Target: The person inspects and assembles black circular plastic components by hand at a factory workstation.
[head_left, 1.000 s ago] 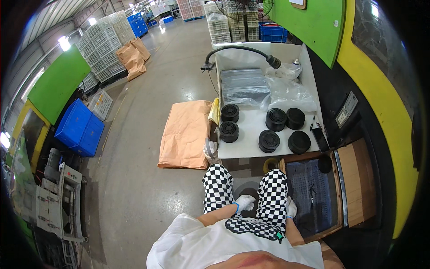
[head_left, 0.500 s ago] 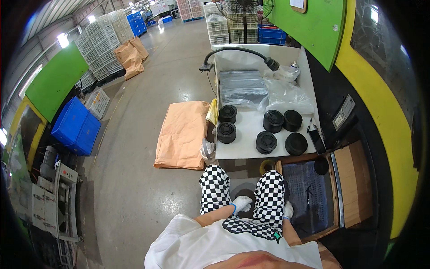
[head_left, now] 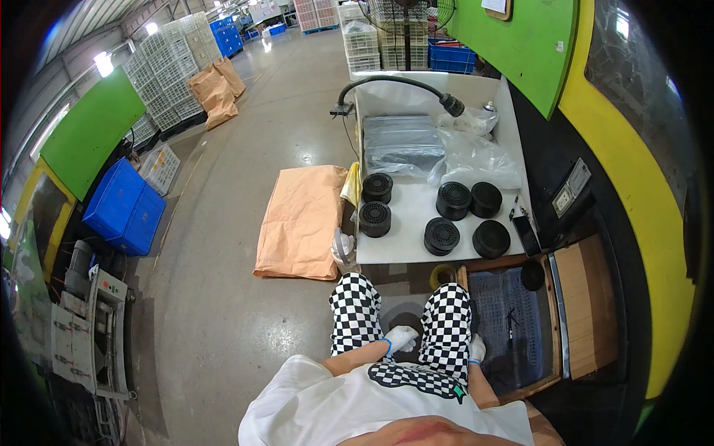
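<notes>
My left hand [head_left: 401, 339], in a white glove with a blue cuff, rests between my thighs, its fingers loosely curled with nothing seen in them. Beside my right thigh hangs my gloved right hand [head_left: 477, 348]; its fingers are mostly hidden. Neither hand touches the white workbench [head_left: 416, 249] in front of me. Several black round parts stand on it, among them a grille-topped one [head_left: 442, 236] and a smooth-topped one [head_left: 491, 238]. Another black round part [head_left: 532, 275] sits at the wooden-framed blue mesh crate [head_left: 513, 312] to my right.
Clear plastic bags [head_left: 480, 160] and bagged grey sheets [head_left: 404, 145] lie at the bench's back under a bent lamp [head_left: 450, 104]. A phone [head_left: 527, 235] is at its right edge. Orange-brown paper sacks [head_left: 301, 223] lie left of it; a tape roll [head_left: 442, 276] is below. Blue bins [head_left: 126, 208] stand far left.
</notes>
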A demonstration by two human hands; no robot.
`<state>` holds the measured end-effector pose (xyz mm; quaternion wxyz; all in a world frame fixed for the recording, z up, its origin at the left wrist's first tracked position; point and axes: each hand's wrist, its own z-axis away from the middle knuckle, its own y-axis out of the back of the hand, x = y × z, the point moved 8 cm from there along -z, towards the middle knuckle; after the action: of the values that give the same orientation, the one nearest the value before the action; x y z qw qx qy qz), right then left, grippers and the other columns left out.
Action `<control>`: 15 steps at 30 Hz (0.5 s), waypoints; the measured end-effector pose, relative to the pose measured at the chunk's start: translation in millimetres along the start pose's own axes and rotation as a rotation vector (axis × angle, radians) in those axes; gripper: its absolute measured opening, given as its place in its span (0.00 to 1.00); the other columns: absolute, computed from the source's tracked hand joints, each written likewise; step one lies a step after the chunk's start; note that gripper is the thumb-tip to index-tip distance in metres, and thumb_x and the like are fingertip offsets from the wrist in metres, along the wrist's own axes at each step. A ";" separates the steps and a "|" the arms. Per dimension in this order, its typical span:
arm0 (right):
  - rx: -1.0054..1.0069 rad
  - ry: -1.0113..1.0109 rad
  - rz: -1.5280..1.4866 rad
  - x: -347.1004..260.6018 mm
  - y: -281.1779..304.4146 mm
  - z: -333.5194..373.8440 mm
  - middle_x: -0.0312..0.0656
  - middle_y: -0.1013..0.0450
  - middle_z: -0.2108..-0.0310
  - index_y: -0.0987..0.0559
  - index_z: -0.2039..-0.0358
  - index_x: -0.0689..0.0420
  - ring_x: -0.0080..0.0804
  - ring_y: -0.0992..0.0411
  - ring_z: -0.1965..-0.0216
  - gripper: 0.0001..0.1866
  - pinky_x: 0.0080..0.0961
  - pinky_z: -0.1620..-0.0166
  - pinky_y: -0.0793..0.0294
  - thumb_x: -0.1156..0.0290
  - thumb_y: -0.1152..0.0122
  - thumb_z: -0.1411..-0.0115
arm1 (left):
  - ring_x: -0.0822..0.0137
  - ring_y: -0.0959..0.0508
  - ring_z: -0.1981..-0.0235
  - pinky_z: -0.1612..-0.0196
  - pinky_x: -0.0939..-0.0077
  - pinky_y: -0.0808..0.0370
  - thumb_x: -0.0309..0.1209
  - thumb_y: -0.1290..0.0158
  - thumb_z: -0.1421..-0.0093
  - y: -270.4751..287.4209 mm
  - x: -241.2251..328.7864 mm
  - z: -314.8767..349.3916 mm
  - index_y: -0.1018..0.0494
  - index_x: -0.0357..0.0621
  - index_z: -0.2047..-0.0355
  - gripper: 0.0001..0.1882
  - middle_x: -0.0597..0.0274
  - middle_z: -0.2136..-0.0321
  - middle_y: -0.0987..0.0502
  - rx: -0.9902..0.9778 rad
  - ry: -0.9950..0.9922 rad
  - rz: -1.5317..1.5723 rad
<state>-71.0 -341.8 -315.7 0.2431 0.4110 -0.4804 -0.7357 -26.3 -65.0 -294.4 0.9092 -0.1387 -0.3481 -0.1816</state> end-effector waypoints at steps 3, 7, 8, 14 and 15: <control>-0.030 -0.050 0.006 1.9 1.6 0.9 0.52 0.31 0.66 0.29 0.67 0.58 0.52 0.32 0.65 0.16 0.43 0.64 0.33 0.59 0.52 0.51 | 0.69 0.27 0.84 0.83 0.79 0.30 0.37 0.54 0.46 -1.6 2.8 2.6 0.31 0.41 0.65 0.13 0.60 0.80 0.27 -0.005 0.002 -0.026; -0.027 -0.038 0.013 7.7 -1.9 -1.2 0.52 0.31 0.65 0.29 0.65 0.57 0.52 0.32 0.64 0.18 0.43 0.63 0.33 0.57 0.53 0.50 | 0.69 0.27 0.84 0.81 0.79 0.29 0.37 0.54 0.46 -2.0 4.8 4.0 0.31 0.41 0.65 0.13 0.60 0.80 0.27 -0.012 -0.007 -0.052; -0.026 -0.037 0.014 9.6 -4.2 -2.0 0.52 0.31 0.65 0.29 0.65 0.57 0.52 0.32 0.64 0.18 0.43 0.63 0.33 0.57 0.53 0.50 | 0.69 0.27 0.83 0.81 0.78 0.29 0.37 0.54 0.46 -2.2 4.4 4.0 0.31 0.41 0.65 0.13 0.59 0.80 0.27 -0.017 -0.006 -0.065; 0.005 -0.001 0.027 12.5 -15.0 -6.9 0.52 0.31 0.65 0.29 0.65 0.56 0.51 0.32 0.64 0.18 0.43 0.63 0.33 0.56 0.54 0.50 | 0.69 0.27 0.84 0.80 0.79 0.28 0.37 0.54 0.46 0.5 5.4 8.4 0.31 0.41 0.65 0.13 0.60 0.80 0.27 -0.007 -0.003 -0.081; 0.026 -0.004 0.036 22.0 -21.8 -10.3 0.52 0.31 0.65 0.29 0.65 0.56 0.51 0.32 0.65 0.18 0.43 0.64 0.33 0.56 0.55 0.50 | 0.70 0.27 0.84 0.81 0.79 0.28 0.37 0.54 0.46 -2.8 7.4 7.9 0.31 0.41 0.65 0.13 0.60 0.80 0.27 -0.020 -0.011 -0.088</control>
<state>-73.5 -354.4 -345.7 0.2500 0.4041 -0.4978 -0.7255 -26.9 -66.2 -283.3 0.8969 -0.1332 -0.3571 -0.2243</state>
